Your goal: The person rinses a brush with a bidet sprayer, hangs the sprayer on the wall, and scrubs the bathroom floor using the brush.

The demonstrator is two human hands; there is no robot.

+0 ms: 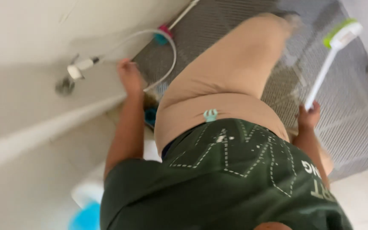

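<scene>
I look down my own body: dark green shirt (218, 183) and tan trousers (231, 72). My right hand (309, 118) grips the white handle of a long brush (322, 72), whose green and white head (341, 32) points away over the floor. My left hand (129, 77) is stretched toward the white wall, its fingers curled beside a white hose (172, 55) that loops round to it. The hose ends in a small white spray head (78, 69) on the wall just left of that hand. Blur hides whether the fingers hold the hose.
A grey patterned mat (354, 110) covers the floor under my legs. A round metal fitting (64, 86) sits on the wall below the spray head. A pink and teal tool on a white stick (163, 34) leans at the wall. A blue and white object (86, 213) lies lower left.
</scene>
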